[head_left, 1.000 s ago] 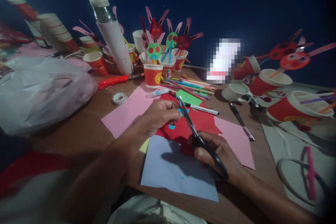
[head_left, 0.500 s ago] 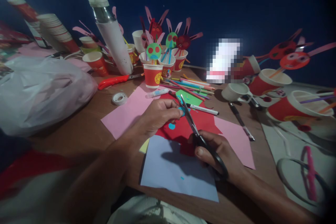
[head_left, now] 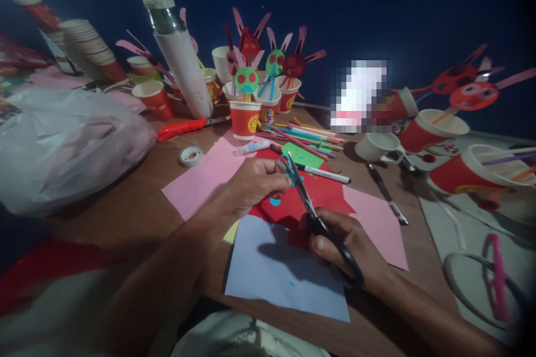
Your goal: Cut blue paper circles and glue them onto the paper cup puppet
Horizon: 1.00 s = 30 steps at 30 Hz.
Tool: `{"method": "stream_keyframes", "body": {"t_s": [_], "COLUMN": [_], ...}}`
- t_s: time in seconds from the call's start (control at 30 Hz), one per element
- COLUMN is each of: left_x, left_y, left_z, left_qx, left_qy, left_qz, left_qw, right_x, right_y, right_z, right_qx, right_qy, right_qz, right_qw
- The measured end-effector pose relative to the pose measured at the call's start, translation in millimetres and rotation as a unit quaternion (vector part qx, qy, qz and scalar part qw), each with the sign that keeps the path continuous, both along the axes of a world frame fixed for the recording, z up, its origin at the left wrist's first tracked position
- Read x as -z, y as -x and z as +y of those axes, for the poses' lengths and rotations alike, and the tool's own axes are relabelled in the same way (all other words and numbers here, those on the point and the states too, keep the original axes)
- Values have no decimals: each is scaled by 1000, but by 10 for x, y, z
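My left hand (head_left: 262,183) pinches a small piece of blue paper (head_left: 290,178) between thumb and fingers. Black-handled scissors (head_left: 307,201) are gripped in my right hand (head_left: 349,245), with the blades up against the blue paper. Whether the blades are fully closed is hard to make out. Under both hands lies red paper (head_left: 330,195), with a loose blue scrap (head_left: 274,201) on it. Closer to me is a pale blue sheet (head_left: 268,268), and pink paper (head_left: 205,178) spreads at the left. A white marker (head_left: 324,172) rests just beyond the blades.
Paper cups (head_left: 245,121) holding paper rabbit faces stand at the back, beside a white flask (head_left: 184,67). Left are a plastic bag (head_left: 71,150), a tape roll (head_left: 191,156) and a red-handled cutter (head_left: 180,129). Coloured pencils (head_left: 310,136) and a white mug (head_left: 377,146) lie toward the right.
The blue paper piece has shifted slightly at the scissor blades, and a thin strip of it now curls up beside them. Both hands stay almost in the same place.
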<state>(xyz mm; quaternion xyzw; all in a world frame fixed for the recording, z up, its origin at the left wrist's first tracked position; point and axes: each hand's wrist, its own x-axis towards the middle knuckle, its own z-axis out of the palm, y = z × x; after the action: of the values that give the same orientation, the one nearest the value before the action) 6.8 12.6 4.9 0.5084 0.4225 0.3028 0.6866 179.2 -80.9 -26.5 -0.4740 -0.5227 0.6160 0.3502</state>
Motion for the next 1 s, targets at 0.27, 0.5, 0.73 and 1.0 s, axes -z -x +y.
{"method": "stream_keyframes", "body": {"t_s": [0.27, 0.5, 0.73, 1.0], "left_x": [13, 28, 0, -14], "left_y": [13, 15, 14, 18], "left_z": [10, 11, 12, 28], "left_qx": [1, 3, 2, 7], "left_qy": [2, -7, -1, 19], "left_qz": [3, 22, 21, 22], "left_qw": [1000, 1000, 1000, 1000], "right_x": [-56, -88, -68, -136], "right_y": [21, 38, 26, 24], "right_z": [-5, 10, 4, 37], "right_qx": [15, 24, 35, 29], "right_qy": [23, 49, 41, 50], "right_qz": [-22, -52, -64, -68], "right_qw": [999, 997, 997, 996]}}
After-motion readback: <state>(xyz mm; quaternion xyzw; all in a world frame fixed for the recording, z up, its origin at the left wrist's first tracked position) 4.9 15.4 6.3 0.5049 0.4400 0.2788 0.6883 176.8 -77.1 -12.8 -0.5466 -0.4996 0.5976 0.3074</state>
